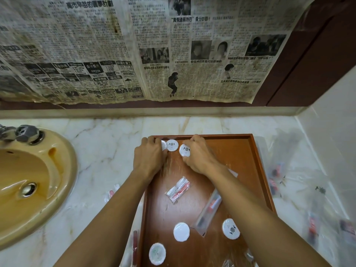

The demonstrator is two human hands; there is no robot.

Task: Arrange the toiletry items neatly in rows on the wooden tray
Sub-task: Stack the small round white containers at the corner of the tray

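Observation:
A wooden tray (256, 170) lies on the marble counter. Three round white soaps sit in a row at its far left corner. My left hand (149, 158) covers most of the leftmost soap (163, 145). The middle soap (172, 145) lies free between my hands. My right hand (198, 157) pinches the third soap (185, 150) with curled fingers. Loose on the tray lie a small wrapped packet (178, 189), a long clear packet (209, 211) partly under my right forearm, and three more round soaps: one (181, 232), another (230, 228) and a third (157, 253).
A yellow sink (28, 187) with a tap (23, 132) is at the left. Several clear wrapped packets (277, 178) lie on the counter right of the tray, others (110, 193) at its left. Newspaper (134, 45) covers the wall behind.

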